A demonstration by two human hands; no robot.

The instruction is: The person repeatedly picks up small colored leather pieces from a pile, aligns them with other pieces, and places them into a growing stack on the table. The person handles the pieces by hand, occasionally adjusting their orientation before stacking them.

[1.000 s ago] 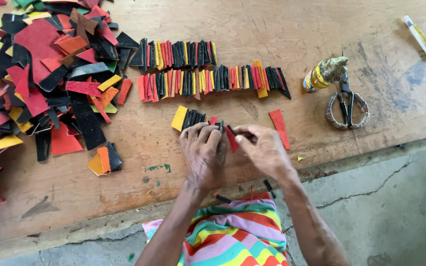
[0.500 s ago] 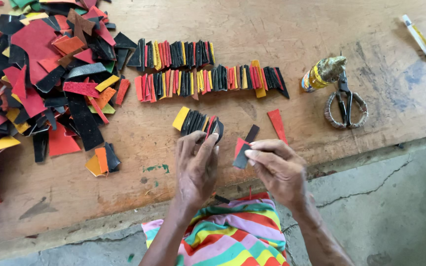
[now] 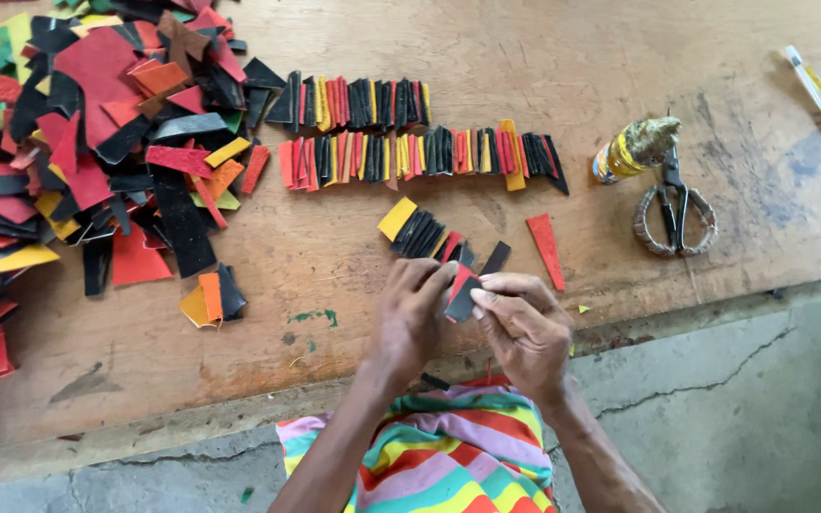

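Lower centre of the frame, the left hand (image 3: pixel 410 318) and right hand (image 3: pixel 525 328) together pinch a small stack of black and red leather strips (image 3: pixel 461 290), both grips clenched on it, just above the wooden surface (image 3: pixel 334 313).

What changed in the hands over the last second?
The right hand drew back from the short row toward the body, and both it and the left hand now pinch red and black pieces. Long rows, scrap pile and scissors stayed put.
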